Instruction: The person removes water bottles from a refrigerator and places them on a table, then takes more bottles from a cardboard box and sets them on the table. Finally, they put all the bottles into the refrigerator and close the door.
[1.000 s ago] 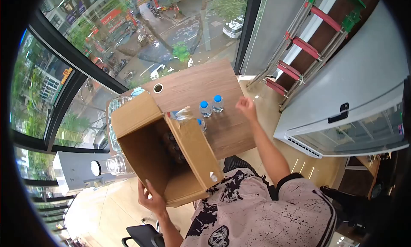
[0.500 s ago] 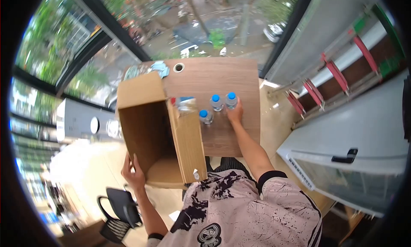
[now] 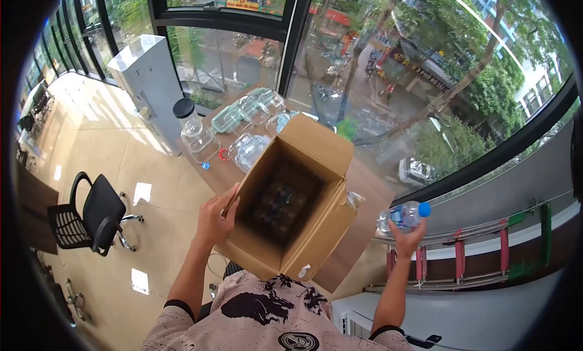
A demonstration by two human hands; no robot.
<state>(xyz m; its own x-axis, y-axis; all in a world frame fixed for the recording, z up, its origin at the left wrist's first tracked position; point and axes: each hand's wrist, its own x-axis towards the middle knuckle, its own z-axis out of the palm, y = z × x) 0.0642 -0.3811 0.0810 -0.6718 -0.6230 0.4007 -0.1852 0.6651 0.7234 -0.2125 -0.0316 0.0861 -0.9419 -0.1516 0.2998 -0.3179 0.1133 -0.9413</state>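
My right hand (image 3: pixel 409 237) is closed around a clear water bottle (image 3: pixel 396 216) with a blue cap, held in the air to the right of the table. The bottle lies almost sideways, its cap pointing right. My left hand (image 3: pixel 215 220) grips the near left edge of an open cardboard box (image 3: pixel 320 240), with the fingers over its rim. The box mouth is tilted towards me. Deep inside, several clear bottle-like things (image 3: pixel 280 208) show dimly. Whatever is behind the box is hidden.
Behind the box on the wooden table (image 3: pixel 358 254) are a clear jug (image 3: pixel 248 151) and greenish clear containers (image 3: pixel 249 109). A black-lidded jar (image 3: pixel 192 123) stands at its left edge. An office chair (image 3: pixel 108 208) is at left, a red-runged ladder (image 3: pixel 460 257) at right.
My right hand has lifted the bottle off the table and carried it right. The box now tips open towards me, and my left hand sits higher on its edge. The view has turned.
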